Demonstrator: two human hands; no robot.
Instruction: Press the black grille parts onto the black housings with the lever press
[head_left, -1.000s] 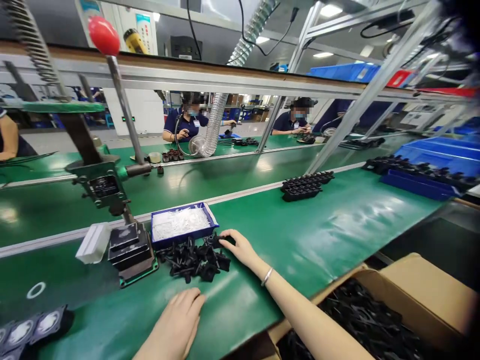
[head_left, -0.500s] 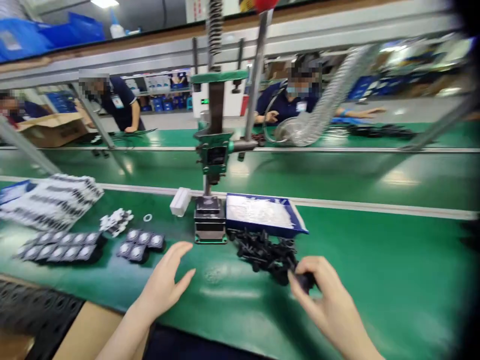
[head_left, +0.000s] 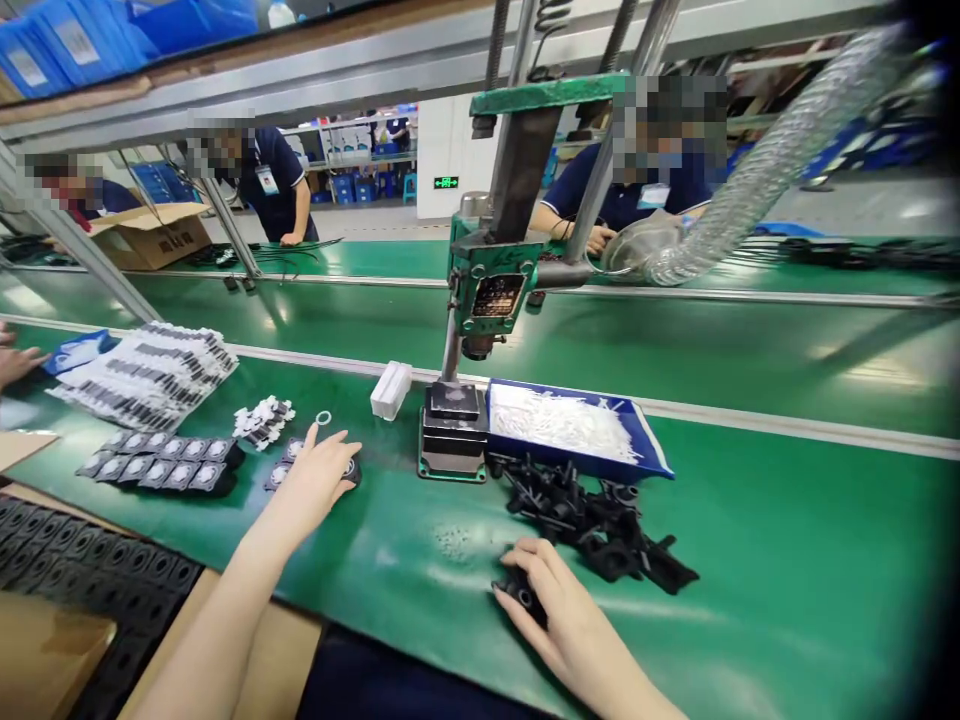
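Observation:
My right hand (head_left: 559, 610) is closed around a small black plastic part (head_left: 519, 592) near the front edge of the green bench, just left of a heap of black plastic parts (head_left: 592, 525). My left hand (head_left: 315, 475) reaches forward with fingers stretched flat onto a short row of black parts with silver round centres (head_left: 279, 474). A longer row of the same parts (head_left: 161, 470) lies further left. Between my hands stands a green hand press (head_left: 491, 290) with a black fixture block (head_left: 454, 430) under it.
A blue tray of white small pieces (head_left: 570, 425) sits right of the fixture. A white block (head_left: 391, 390), a small ring (head_left: 323, 417), white clips (head_left: 262, 420) and a stack of flat packs (head_left: 146, 375) lie left. Black trays (head_left: 82, 565) sit below the bench edge. Other people work across the belt.
The view shifted and tilted down. My left hand moved forward onto the silver-centred parts. My right hand drew back from the black heap toward me with a black part in it.

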